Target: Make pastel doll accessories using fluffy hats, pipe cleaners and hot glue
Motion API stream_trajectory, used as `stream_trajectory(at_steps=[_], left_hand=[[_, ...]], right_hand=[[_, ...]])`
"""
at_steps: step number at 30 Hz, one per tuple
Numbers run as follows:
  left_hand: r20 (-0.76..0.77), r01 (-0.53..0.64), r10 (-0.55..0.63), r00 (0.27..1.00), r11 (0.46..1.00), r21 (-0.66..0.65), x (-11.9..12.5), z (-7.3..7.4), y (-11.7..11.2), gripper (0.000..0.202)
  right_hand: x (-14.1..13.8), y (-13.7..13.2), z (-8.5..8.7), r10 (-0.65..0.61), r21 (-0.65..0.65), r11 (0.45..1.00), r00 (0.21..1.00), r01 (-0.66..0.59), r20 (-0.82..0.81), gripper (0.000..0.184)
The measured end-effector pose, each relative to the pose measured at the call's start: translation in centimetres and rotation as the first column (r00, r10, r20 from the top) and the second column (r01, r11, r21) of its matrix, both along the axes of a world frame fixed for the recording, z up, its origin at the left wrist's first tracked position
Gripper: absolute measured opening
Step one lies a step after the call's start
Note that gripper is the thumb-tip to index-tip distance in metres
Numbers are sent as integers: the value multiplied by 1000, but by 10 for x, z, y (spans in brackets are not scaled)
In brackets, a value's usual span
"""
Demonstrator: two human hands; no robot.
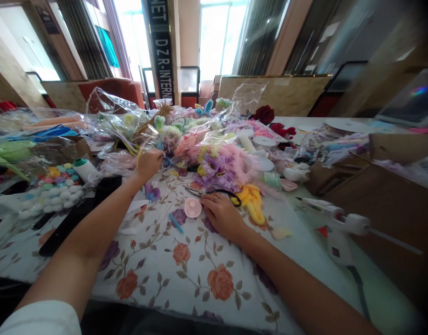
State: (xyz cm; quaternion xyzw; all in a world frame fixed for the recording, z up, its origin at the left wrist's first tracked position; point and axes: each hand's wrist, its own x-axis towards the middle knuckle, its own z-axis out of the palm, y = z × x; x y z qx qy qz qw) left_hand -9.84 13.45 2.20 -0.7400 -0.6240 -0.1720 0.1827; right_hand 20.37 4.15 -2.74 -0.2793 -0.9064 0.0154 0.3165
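My left hand [149, 164] reaches forward to the heap of plastic bags [200, 139] filled with pastel craft trims, its fingers closed in a pinch on something small that I cannot make out. My right hand [221, 215] rests palm down on the floral tablecloth [186, 265], fingers lying flat and together, just beside black-handled scissors [217, 192]. A small round pink piece [193, 207] sits right next to its fingertips. A thin blue stick [176, 223] lies a little nearer to me.
A white hot glue gun [334, 223] lies at the right with its cord trailing toward me. Yellow fuzzy trim [253, 201] sits past the right hand. A bag of pastel pom-poms [56, 188] and a black flat object [77, 214] lie left. Cardboard boxes [384, 186] stand right.
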Motion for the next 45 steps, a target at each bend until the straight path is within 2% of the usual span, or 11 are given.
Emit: stream_trajectory(at_steps=[4,8,13,17,19,24,30,36,39,42,45], left_hand=[[2,-44,44,999,998,38,-12,5,-3,31],[-67,2,1,998,999,39,-9,0,-10,24],[-207,147,-149,967,989,-25,5,-6,-12,22],[-311,289,-319,895,947,-138,18,-8,-3,24],[-327,310,-355,876,933,-182,24,-10,2,23],[-310,228,-287,907,950,-214,28,-13,11,26],[-201,51,-97,975,973,-224,31,-2,16,58],[-78,-107,90,993,965,-238,56,7,28,45],[-9,-80,80,997,962,-259,62,3,35,39],[36,42,-33,999,954,-298,56,-3,39,33],[45,143,-136,990,942,-303,43,-9,39,39]], right_hand=[[-1,0,0,-7,-10,1000,1000,7,-1,26],[-1,0,0,-3,-10,1000,1000,3,-4,27],[-1,1,-1,-5,-3,1000,1000,5,1,26],[-1,0,0,-11,-3,1000,1000,11,14,26],[-1,0,1,-13,2,1000,1000,12,16,25],[-1,-1,2,-7,-4,1000,1000,7,10,25],[-1,-1,2,-8,-27,1000,1000,8,12,27],[-1,0,1,-7,-27,1000,1000,7,19,26],[0,0,-2,7,-29,1000,1000,-7,7,27],[2,0,-2,-3,-21,1000,998,2,-59,29],[0,4,5,-58,-18,998,983,55,-176,31]])
